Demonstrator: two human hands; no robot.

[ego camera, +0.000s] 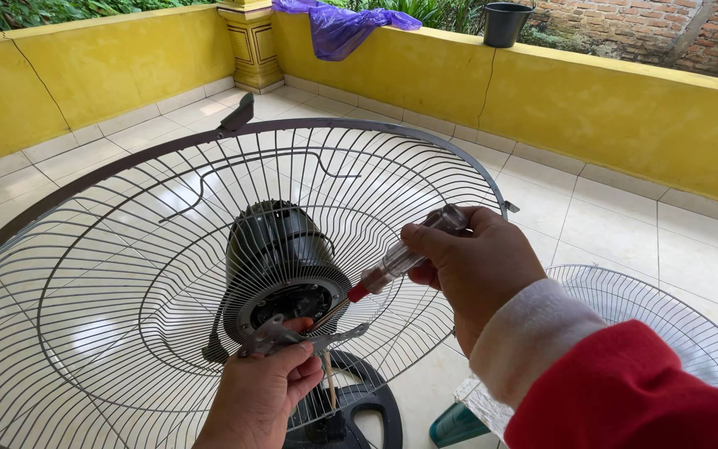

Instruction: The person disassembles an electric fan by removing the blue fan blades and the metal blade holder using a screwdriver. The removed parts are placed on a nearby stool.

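Two hands are shown at the fan motor (280, 266) inside the rear grille (126, 274): the screwdriver (392, 264), clenched in the right hand (475, 266), is angled down-left, its tip liable to slip off the metal bracket (301, 339) pinched by the left hand (263, 395).

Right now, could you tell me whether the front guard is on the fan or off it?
Off. The motor shows bare inside the rear guard, and a second guard lies on the floor tiles.
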